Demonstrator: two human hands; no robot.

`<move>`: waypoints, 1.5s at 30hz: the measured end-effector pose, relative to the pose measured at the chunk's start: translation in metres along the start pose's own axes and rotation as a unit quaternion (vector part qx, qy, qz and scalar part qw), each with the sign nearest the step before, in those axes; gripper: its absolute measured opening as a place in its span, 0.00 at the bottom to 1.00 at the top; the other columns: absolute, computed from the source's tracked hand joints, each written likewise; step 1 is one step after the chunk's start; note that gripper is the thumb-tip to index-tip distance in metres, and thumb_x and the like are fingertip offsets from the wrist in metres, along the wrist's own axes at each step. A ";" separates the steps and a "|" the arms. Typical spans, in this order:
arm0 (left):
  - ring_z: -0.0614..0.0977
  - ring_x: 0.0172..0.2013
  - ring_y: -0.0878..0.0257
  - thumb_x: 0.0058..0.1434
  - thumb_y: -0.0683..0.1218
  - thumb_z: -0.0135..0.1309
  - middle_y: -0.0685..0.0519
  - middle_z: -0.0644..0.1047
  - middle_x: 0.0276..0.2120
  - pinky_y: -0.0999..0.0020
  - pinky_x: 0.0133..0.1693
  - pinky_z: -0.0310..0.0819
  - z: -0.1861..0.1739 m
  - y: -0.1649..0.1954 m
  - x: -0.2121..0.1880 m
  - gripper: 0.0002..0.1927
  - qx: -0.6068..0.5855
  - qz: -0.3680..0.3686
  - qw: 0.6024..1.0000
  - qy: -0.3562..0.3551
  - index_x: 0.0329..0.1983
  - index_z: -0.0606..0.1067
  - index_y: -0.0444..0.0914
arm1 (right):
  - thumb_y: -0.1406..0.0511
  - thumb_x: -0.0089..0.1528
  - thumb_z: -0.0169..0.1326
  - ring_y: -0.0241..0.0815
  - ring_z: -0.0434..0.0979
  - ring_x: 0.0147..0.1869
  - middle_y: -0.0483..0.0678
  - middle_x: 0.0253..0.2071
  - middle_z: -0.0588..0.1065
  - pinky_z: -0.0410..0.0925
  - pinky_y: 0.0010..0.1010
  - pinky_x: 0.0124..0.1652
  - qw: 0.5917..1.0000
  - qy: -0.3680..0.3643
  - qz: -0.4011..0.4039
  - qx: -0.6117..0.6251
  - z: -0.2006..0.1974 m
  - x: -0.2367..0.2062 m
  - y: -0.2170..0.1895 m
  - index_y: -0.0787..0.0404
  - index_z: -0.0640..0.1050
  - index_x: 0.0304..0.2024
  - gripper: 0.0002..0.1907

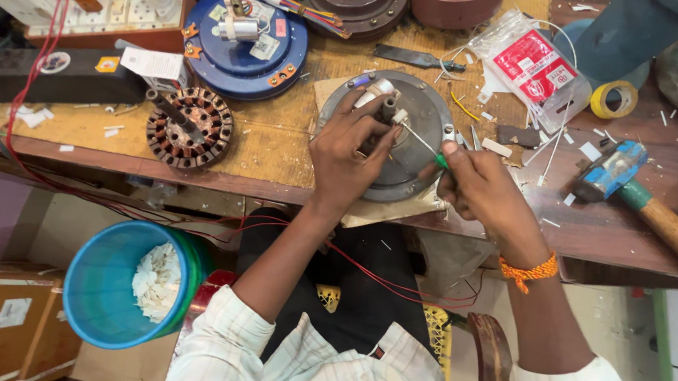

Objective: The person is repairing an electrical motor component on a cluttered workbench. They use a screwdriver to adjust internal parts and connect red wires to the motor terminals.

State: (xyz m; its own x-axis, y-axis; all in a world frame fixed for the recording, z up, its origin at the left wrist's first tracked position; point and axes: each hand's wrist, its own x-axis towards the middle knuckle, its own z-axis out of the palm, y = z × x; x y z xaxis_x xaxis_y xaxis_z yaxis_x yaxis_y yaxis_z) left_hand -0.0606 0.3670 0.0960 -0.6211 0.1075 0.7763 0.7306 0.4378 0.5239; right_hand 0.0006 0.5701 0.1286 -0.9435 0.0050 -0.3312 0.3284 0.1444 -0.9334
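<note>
Grey motor housing [409, 139] under left hand's [350, 155] closed grip; right hand [479, 182] apparently clamps a screwdriver [425, 145].

Even, bright light and a mostly sharp view from my head camera.

I see soft, diffuse light falling from above onto the surface [278, 140], with only faint, short shadows under both hands. The right hand [482, 187] and left hand [351, 151] are evenly lit and in focus. The grey metal disc [419, 120] under them gives a dull sheen, no harsh glare; the clear plastic bag [530, 64] beyond the right hand glints a little. Below the hands, the floor and blue bucket [106, 284] sit dimmer. Far from the hands, edges bend outward from wide-angle distortion, and corners look slightly soft.
</note>
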 end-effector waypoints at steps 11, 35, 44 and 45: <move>0.81 0.59 0.47 0.59 0.42 0.68 0.51 0.82 0.51 0.59 0.54 0.79 -0.002 -0.007 0.000 0.09 0.010 0.014 1.000 0.006 0.30 0.77 0.38 | 0.57 0.66 0.61 0.51 0.77 0.30 0.54 0.28 0.78 0.67 0.38 0.32 0.787 0.262 -0.380 -0.410 0.025 -0.019 -0.008 0.65 0.81 0.38 0.15; 0.82 0.57 0.51 0.62 0.45 0.63 0.47 0.81 0.53 0.62 0.48 0.80 -0.021 -0.024 0.008 0.06 -0.050 -0.037 0.998 -0.027 0.37 0.78 0.39 | 0.63 0.68 0.57 0.37 0.76 0.30 0.50 0.29 0.80 0.69 0.32 0.31 0.933 0.172 -0.166 -0.268 -0.009 0.001 -0.014 0.68 0.82 0.41 0.12; 0.79 0.40 0.69 0.65 0.43 0.62 0.55 0.80 0.40 0.71 0.46 0.75 -0.021 -0.036 0.031 0.06 -0.380 -0.288 0.877 -0.054 0.41 0.78 0.37 | 0.62 0.70 0.61 0.52 0.81 0.54 0.61 0.52 0.79 0.71 0.40 0.51 0.855 0.288 -0.266 -0.340 -0.075 0.028 0.016 0.70 0.76 0.61 0.22; 0.79 0.40 0.70 0.65 0.43 0.62 0.55 0.80 0.41 0.71 0.46 0.75 -0.022 -0.035 0.029 0.06 -0.396 -0.299 0.867 -0.048 0.42 0.77 0.36 | 0.67 0.71 0.60 0.58 0.78 0.59 0.66 0.58 0.75 0.70 0.43 0.55 0.792 0.273 -0.403 -0.368 -0.079 0.026 0.014 0.76 0.69 0.66 0.25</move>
State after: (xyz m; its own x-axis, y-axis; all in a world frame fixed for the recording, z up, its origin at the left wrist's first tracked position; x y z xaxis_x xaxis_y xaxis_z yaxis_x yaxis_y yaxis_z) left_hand -0.0975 0.3356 0.1076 -0.9490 0.1635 0.2696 0.2113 -0.3046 0.9287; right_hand -0.0225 0.6510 0.1177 -0.7781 0.0160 0.6280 -0.3146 0.8554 -0.4115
